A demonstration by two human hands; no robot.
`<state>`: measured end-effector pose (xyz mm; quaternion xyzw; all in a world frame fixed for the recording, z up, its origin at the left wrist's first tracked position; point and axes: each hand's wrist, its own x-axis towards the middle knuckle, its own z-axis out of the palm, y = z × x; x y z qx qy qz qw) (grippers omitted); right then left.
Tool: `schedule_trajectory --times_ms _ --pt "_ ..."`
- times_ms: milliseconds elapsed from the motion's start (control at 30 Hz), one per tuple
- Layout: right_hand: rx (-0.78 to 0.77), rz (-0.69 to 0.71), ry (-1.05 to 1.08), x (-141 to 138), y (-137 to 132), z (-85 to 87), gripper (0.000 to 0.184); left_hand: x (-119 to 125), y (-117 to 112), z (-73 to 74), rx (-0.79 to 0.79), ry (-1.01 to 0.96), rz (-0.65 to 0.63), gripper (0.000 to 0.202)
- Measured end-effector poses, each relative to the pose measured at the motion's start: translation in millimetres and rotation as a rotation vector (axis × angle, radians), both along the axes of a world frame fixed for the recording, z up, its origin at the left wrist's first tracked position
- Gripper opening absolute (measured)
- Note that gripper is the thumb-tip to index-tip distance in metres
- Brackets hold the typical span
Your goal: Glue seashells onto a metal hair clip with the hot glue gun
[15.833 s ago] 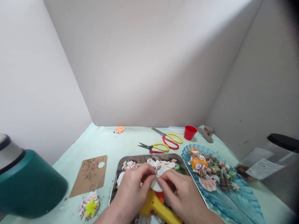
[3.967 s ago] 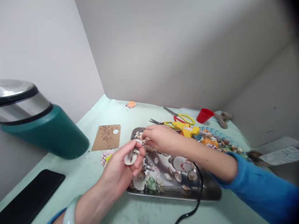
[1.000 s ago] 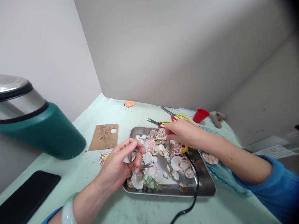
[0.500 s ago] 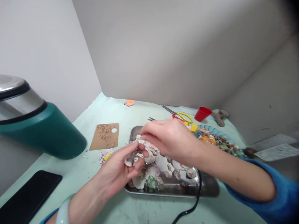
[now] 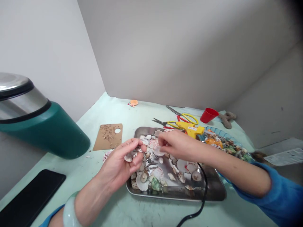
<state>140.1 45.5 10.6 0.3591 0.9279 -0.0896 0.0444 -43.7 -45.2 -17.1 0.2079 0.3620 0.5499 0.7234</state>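
Note:
My left hand (image 5: pixel 121 159) hovers over the left end of a metal tray (image 5: pixel 214 192), fingers curled round a small pale shell (image 5: pixel 129 157) with a metal clip on it. My right hand (image 5: pixel 176 145) reaches across the tray's middle, its fingers pinched on a white shell (image 5: pixel 159 152). Several scallop and snail shells (image 5: pixel 158 172) lie loose in the tray. A yellow glue gun (image 5: pixel 191 129) rests at the tray's far edge, and its black cord (image 5: pixel 201 198) runs over the tray toward me.
Two yellow-handled scissors (image 5: pixel 183 119) and a red cup (image 5: pixel 208 115) lie behind the tray. A blue glass dish (image 5: pixel 224 143) of shells sits right. A brown card (image 5: pixel 109 136), a green bin (image 5: pixel 44 129) and a black phone (image 5: pixel 30 197) are left.
My right hand has dropped from above the tray's left end to its middle and now pinches a white shell. The left hand has kept its shell and barely moved.

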Motion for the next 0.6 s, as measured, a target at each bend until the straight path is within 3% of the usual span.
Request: schedule_trajectory --times_ms 100,167,267,400,600 --pt "0.093 -0.095 -0.017 8.5 7.9 4.2 0.008 0.8 0.5 0.1 0.026 -0.058 0.056 0.018" --pt "0.156 -0.083 -0.014 5.3 5.9 1.8 0.010 1.6 1.2 0.1 0.056 -0.116 0.152 0.024" --pt "0.172 0.096 0.008 -13.0 -7.2 -7.0 0.012 2.7 2.1 -0.3 0.085 -0.158 0.244 0.028" --pt "0.163 0.290 0.029 -43.4 -23.0 -21.0 0.021 3.3 2.2 -0.8 0.115 -0.137 0.247 0.031" --pt "0.196 0.205 -0.027 -47.6 -0.4 -28.9 0.017 4.9 1.3 2.3 0.100 -0.100 0.253 0.029"
